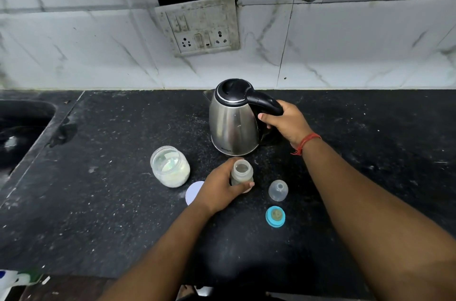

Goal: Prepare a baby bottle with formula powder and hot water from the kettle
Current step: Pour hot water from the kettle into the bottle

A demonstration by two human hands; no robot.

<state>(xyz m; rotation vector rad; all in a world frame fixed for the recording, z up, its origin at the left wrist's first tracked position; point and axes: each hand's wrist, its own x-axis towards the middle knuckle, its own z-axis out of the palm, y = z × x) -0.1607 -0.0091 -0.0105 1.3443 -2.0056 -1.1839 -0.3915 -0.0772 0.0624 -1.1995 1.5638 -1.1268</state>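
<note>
Water not yet poured: right hand (286, 121) grips kettle (234, 118) handle, left hand (222, 187) holds open baby bottle (242, 173) near-centre on countertop (98, 214); formula jar (170, 166) open at left, nipple ring (275, 216) and cap (278, 190) off, near right.

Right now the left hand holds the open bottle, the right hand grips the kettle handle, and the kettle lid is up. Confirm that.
Not quite: the head view shows the kettle lid closed. The left hand holds the open bottle; the right hand grips the kettle handle.
</note>
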